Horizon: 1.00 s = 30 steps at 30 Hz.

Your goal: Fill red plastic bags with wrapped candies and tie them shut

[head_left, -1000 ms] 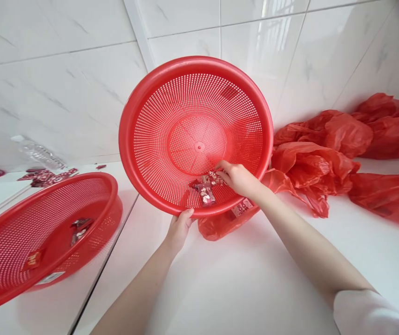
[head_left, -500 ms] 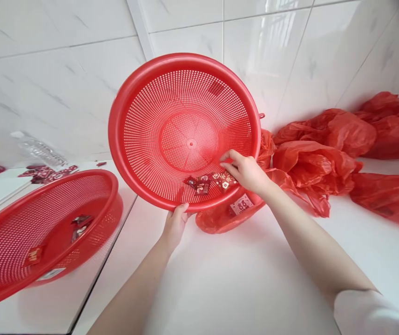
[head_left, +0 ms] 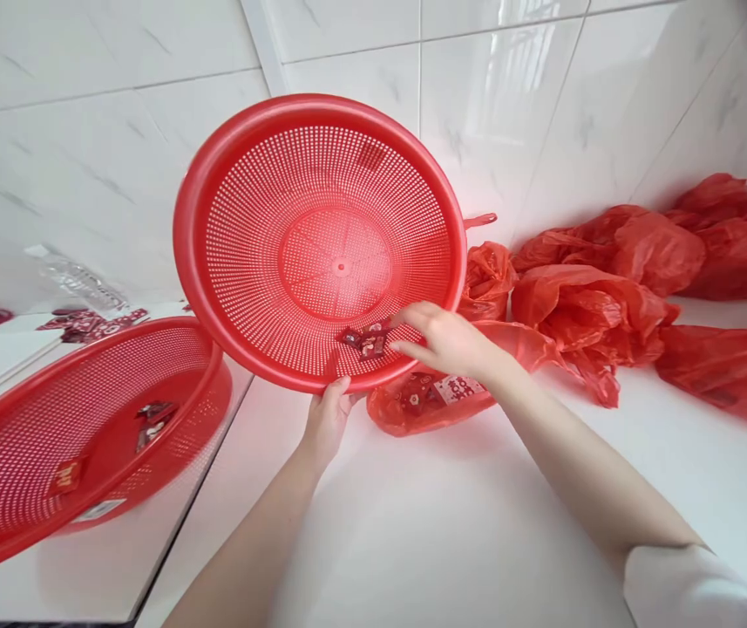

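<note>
A round red mesh basket (head_left: 235, 336) is tilted up in the middle, its inside facing me. My left hand (head_left: 329, 425) grips the bottom rim, thumb over the edge and fingers underneath. A few small dark red wrapped packets (head_left: 368, 340) rest low inside the basket. My right hand (head_left: 442, 338) reaches over the lower right rim, thumb and fingers apart beside these packets, holding nothing. Below that rim lies an open red plastic bag (head_left: 390, 419), with a pink and white patterned packet (head_left: 458, 389) and a darker red packet (head_left: 416, 392) in it.
On the left a second red basket (head_left: 183, 440) leans with several packets inside. Behind it are a clear plastic bottle (head_left: 78, 279) and patterned red packets (head_left: 102, 327). Bulging red bags (head_left: 592, 301) line the tiled wall on the right.
The held basket has shifted left. The gold-patterned red packet near my right hand has left the basket, and a dark red packet now shows in the bag. My right hand has moved slightly left and opened.
</note>
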Motion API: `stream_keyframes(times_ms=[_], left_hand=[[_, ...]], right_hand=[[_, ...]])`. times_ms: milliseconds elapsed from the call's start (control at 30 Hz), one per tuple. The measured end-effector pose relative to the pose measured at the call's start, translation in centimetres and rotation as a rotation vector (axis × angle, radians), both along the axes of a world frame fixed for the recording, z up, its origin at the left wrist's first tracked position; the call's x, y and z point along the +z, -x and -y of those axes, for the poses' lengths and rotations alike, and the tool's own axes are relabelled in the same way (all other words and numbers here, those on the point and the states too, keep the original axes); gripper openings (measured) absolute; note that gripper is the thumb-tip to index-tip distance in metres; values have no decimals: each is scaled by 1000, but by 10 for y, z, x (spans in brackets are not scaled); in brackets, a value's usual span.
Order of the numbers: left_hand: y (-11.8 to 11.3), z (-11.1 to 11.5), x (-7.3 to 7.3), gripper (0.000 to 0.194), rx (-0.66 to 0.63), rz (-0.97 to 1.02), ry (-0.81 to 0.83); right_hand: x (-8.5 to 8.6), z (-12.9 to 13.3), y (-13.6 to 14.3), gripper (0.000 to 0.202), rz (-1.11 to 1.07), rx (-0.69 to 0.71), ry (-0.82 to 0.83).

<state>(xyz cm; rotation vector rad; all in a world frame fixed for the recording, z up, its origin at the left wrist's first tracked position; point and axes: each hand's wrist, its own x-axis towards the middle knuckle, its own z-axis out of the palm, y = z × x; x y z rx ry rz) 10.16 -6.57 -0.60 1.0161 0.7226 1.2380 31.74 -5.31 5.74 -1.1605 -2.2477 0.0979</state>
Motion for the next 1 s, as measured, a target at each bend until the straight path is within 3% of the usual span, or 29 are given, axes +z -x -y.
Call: stream_keyframes(times_ms=[100, 233, 367, 533, 667, 800, 900, 1000], left_hand=[[-3, 6, 1, 47, -20, -7, -6], [-5, 9, -4, 56, 13, -16, 20], [-4, 7, -5, 55, -2, -25, 39], [-1, 2, -1, 53, 36, -9, 27], [2, -2, 0, 54, 81, -9, 1], [6, -5, -1, 52, 98, 5, -25], [8, -7, -1, 47, 107, 15, -34], [7, -7, 0, 45, 90, 7, -36]], right_hand=[[-11, 0, 13, 51, 44, 122, 50], [-21, -4, 17, 35, -38, 136, 127], [-20, -9, 11, 22, -311, 92, 213], [-12, -9, 6, 32, -494, 78, 315], [2, -3, -4, 26, -367, 183, 308], [13, 3, -19, 20, -141, 305, 428], [14, 4, -25, 18, 1, 204, 428], [13, 4, -20, 23, 11, 64, 290]])
